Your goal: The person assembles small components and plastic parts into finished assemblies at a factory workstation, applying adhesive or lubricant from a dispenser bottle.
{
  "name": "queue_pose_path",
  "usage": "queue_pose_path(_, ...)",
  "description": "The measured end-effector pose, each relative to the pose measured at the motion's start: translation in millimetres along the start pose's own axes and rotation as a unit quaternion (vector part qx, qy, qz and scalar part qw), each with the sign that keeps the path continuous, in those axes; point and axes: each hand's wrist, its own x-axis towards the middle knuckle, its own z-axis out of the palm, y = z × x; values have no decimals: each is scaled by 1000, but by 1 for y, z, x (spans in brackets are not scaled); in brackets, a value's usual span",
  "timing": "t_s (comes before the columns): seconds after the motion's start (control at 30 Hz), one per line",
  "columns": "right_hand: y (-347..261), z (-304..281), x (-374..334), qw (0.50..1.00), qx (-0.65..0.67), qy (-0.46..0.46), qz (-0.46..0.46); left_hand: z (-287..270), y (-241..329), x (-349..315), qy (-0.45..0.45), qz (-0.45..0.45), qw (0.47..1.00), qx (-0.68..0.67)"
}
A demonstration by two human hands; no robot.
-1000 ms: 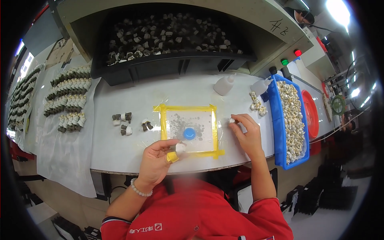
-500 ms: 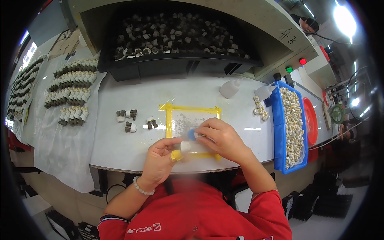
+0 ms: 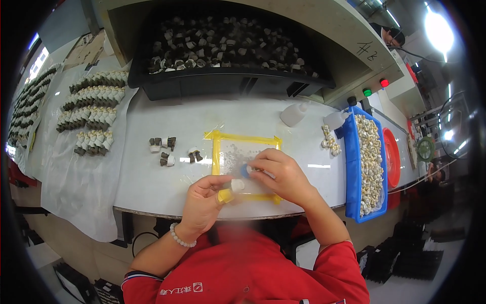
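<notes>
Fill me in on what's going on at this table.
A person sits at a table and works on small parts with bare hands. The left hand holds a white piece up in its fingers. The right hand pinches a small pale piece, mostly hidden, right at a blue cap inside the yellow tape border. Dark-and-white pieces lie to the left, and a blue bin of cream-coloured bits stands to the right.

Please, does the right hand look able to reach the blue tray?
Probably yes: nothing appears to stand between the right hand and the blue tray, though that hand is now at the blue disc.
</notes>
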Motion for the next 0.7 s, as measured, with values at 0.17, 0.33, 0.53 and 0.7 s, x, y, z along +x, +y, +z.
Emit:
queue_pose_path(0.17, -4, -2, -10, 988, 108, 21, 110, 6, 0, 2, -2, 7, 1000, 19)
queue_pose_path(0.33, -9, -4, -16, 960, 241, 45, 136, 6, -1, 2, 13, 4, 999, 41)
queue_pose_path(0.53, -16, -1, -17, 952, 286, 36, 104, -2, -7, 1, 19, 18, 997, 71)
queue_pose_path(0.7, -17, -1, -18, 969, 235, 21, 77, -3, -10, 0, 38, 9, 994, 106)
